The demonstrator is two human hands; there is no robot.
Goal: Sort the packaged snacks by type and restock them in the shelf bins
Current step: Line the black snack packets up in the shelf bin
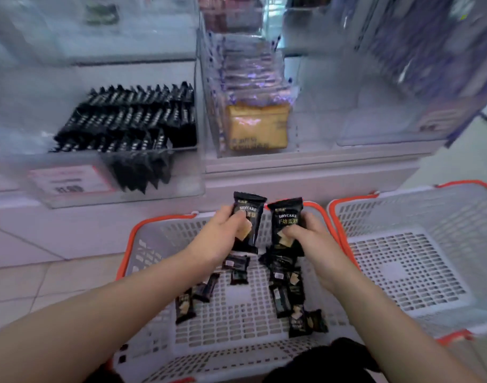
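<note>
**Two black DRYCAKE packets held above the basket**

At the far left, a clear shelf bin [154, 172] holds rows of black snack packets [132, 120] standing on edge and leaning. The writing on them is too blurred to read. A pink price label [68, 179] on the front wall of this bin is also not readable.

The left hand [223, 230] grips one black packet [248, 219], fingers curled behind it and thumb pressed on its front. The packet stands upright, long axis vertical, and the word "DRYCAKE" shows near its top; the thumb hides part of the yellow characters below. Just beside it, the right hand [306, 233] grips a second black packet [288, 225], tilted a little to the left, also upright and marked "DRYCAKE" with yellow characters under it. Its lower part is covered by the fingers.

Under the hands, a white basket with orange rim [132, 239] on the floor contains loose black packets [281, 286], lying in different directions, some face down.

Behind, in the middle, a narrow clear bin [292, 128] holds bread slices in clear wrappers [257, 127]; the print is unclear. At the right stands a second white basket [402, 211], cut off by the frame edge.
</note>
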